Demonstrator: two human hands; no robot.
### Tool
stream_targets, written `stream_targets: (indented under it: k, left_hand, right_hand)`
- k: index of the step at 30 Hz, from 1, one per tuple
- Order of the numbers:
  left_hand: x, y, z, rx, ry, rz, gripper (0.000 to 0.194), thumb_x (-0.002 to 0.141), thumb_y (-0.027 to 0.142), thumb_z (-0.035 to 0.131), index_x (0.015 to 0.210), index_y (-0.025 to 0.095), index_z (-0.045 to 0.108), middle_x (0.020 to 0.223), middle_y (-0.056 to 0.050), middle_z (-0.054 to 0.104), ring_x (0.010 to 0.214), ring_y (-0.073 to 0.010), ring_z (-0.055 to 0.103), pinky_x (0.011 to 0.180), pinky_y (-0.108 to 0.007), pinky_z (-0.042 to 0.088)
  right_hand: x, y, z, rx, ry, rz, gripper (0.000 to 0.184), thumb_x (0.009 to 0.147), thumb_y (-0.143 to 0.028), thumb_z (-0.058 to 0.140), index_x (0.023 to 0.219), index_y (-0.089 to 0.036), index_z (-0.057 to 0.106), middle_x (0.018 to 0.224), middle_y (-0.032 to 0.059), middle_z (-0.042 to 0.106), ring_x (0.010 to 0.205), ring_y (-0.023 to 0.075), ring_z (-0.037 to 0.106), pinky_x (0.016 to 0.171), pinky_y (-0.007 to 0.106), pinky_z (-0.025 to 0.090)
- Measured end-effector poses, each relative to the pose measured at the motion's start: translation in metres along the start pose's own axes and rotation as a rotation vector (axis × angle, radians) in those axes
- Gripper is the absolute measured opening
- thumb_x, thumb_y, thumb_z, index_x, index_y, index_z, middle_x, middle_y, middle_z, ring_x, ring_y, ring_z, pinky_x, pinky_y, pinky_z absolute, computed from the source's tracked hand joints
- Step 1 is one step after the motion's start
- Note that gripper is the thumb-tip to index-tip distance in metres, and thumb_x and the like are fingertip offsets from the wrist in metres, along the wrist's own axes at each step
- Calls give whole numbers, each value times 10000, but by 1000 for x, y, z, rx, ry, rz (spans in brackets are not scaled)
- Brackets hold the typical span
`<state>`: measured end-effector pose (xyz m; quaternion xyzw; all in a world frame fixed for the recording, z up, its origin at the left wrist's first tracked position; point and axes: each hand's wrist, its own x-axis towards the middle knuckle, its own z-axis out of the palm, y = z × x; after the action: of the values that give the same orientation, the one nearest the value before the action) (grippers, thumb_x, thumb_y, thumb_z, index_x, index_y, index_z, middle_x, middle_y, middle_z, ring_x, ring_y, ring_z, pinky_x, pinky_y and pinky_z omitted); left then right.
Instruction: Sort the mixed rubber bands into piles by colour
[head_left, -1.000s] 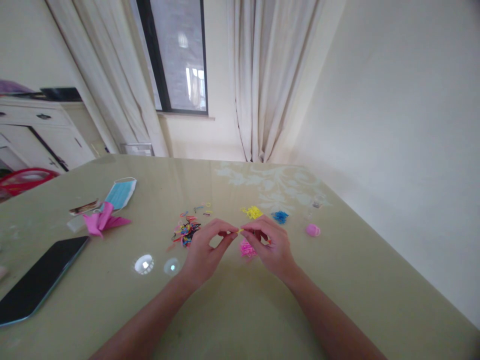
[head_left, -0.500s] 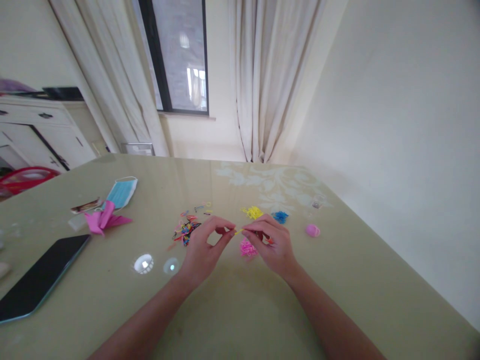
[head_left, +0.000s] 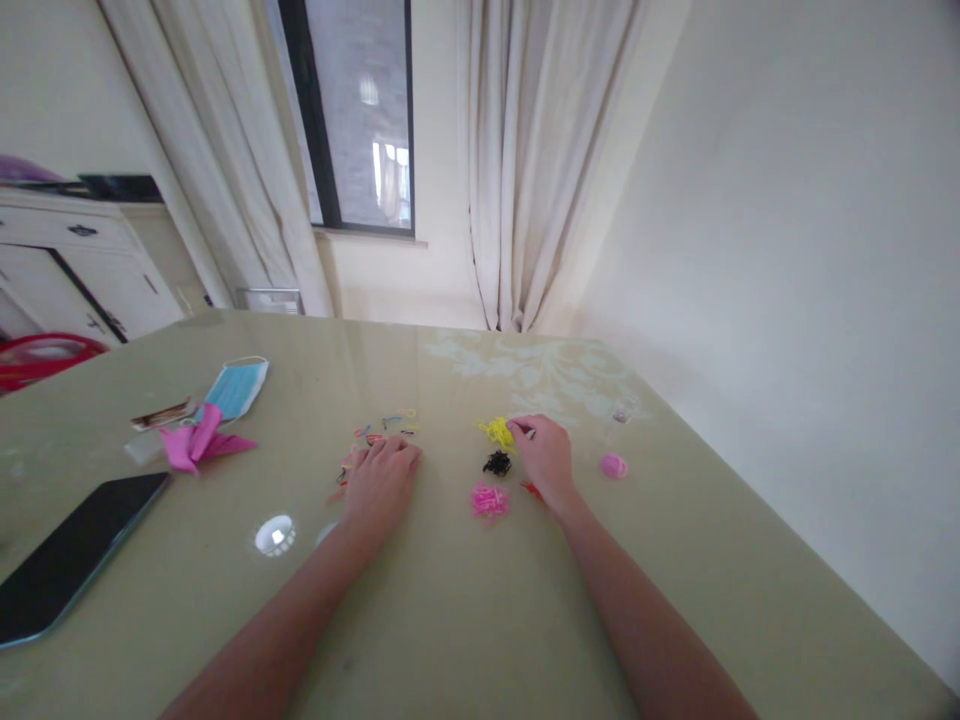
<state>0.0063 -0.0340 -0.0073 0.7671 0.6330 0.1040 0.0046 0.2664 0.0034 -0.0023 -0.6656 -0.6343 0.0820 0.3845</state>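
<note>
My left hand (head_left: 381, 485) lies palm down over the pile of mixed-colour small rubber bands (head_left: 345, 470), fingers stretched out and covering most of it. At the right edge of the yellow rubber-band pile (head_left: 495, 432) is my right hand (head_left: 546, 455), thumb and forefinger pinched together. Whether a band sits between those fingertips is too small to tell. Below the yellow pile are a black rubber-band pile (head_left: 496, 463) and a pink rubber-band pile (head_left: 490, 501). Some red bands (head_left: 531, 490) show beside my right wrist. The blue pile is hidden behind my right hand.
A pink round object (head_left: 614, 466) and a small clear item (head_left: 624, 409) lie to the right. On the left are a black-screened phone (head_left: 82, 555), a pink folded-paper shape (head_left: 201, 440) and a blue face mask (head_left: 236, 388). A shiny clear dome (head_left: 275, 536) sits nearer me.
My hands have separated from the yellow band they both pinched. The left moved down onto the mixed pile and opened; the right moved slightly up to the yellow pile. The black pile is now uncovered.
</note>
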Motion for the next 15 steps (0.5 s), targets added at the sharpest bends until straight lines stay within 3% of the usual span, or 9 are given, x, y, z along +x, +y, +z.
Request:
stream_targets:
  k: [5,8,12,15]
  left_hand:
    - [6,-3,9,8,70,15,296,1044,224,501,1035,201,796,1119,-136,772,1153,-373,680,1018,-533,472]
    - [8,-6,12,-82,175,24,255,1017,220,536,985,205,788,1131,-134,757,1122,-362,675,996,-518,483]
    - [13,-7,4,-574,342,-30,198,990,322,603,960,207,761,1029,-100,757,939,-267,686,846,-401,531]
    - [8,-1,-11,-1078,349,-68,255,978,453,646,990,212,731,894,-53,748,783,-195,659,710,-310,519]
  right_hand:
    - [-2,-3,-3,-56,25,-5,281,1001,-293,626,896,-214,875,951,121,824,809,257,721,726,339,460]
    - [-10,-5,-12,-47,65,-52,324,1030,-337,594,912,-205,864,911,106,802,750,233,684,706,333,441]
    - [-25,-14,-19,98,83,-185,359,1047,-388,586,890,-192,842,760,50,722,601,176,585,645,312,420]
    - [-37,-28,-21,243,73,-294,373,1064,-403,592,863,-188,822,698,20,653,565,151,534,601,296,399]
